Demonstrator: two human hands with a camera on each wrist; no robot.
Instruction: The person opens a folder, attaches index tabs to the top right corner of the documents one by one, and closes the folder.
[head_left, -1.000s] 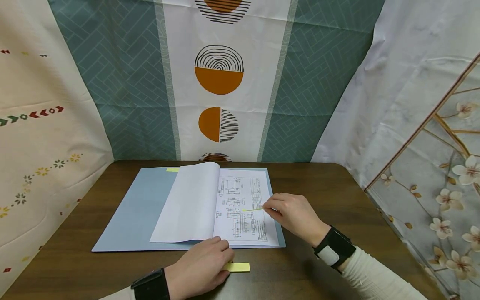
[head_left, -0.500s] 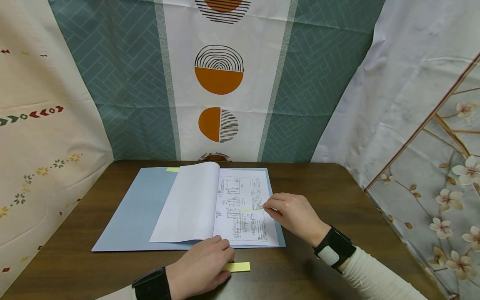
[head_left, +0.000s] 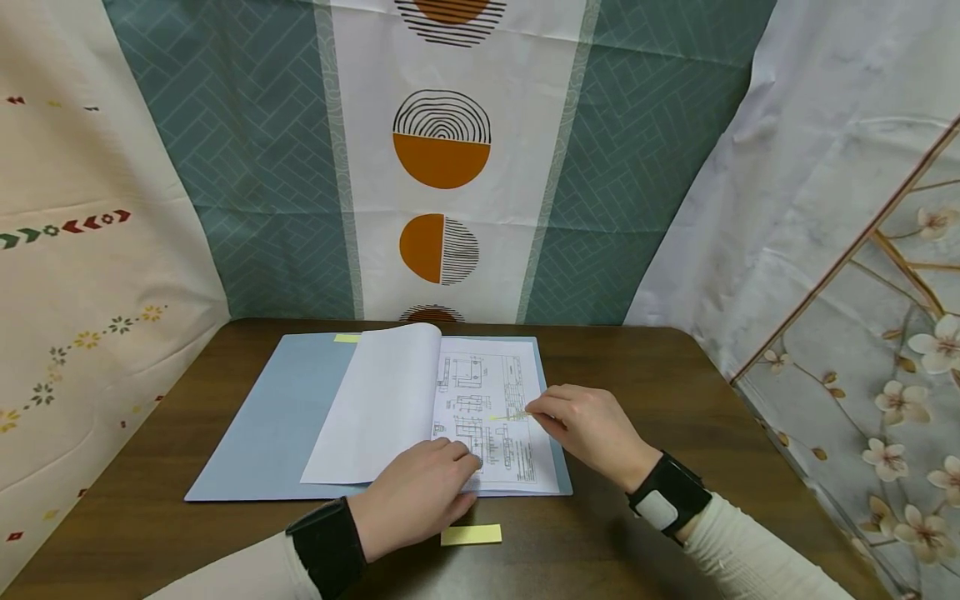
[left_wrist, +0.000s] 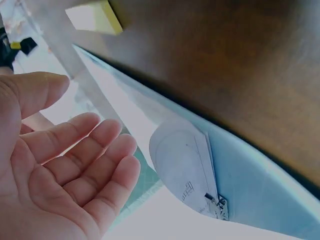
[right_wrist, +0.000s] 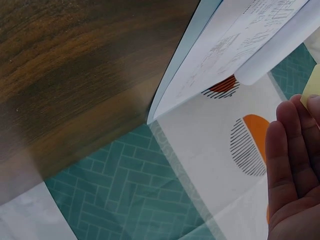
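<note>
A blue folder (head_left: 262, 425) lies open, with a white sheet (head_left: 367, 408) turned over to the left and a page of technical drawings (head_left: 517, 467) on the right. Over that page, my right hand (head_left: 592, 429) pinches a yellow sticky note (right_wrist: 312, 87) between thumb and fingers; in the head view the note appears nearly edge-on. My left hand (head_left: 420, 492) is above the lower edge of the pages. In the left wrist view its fingers are loosely bent and the palm holds nothing. A pad of yellow sticky notes (head_left: 471, 535) rests on the table just in front of it.
The folder lies on a brown wooden table (head_left: 645, 375). A yellow strip (head_left: 347, 338) shows at the folder's top edge. A metal clip (left_wrist: 216, 205) holds the papers at the folder's inside. Patterned cloths (head_left: 277, 167) hang around the table.
My left hand has left the yellow sticky note pad and moved up and right, over the lower edge of the pages. My right hand stays almost still with its note.
</note>
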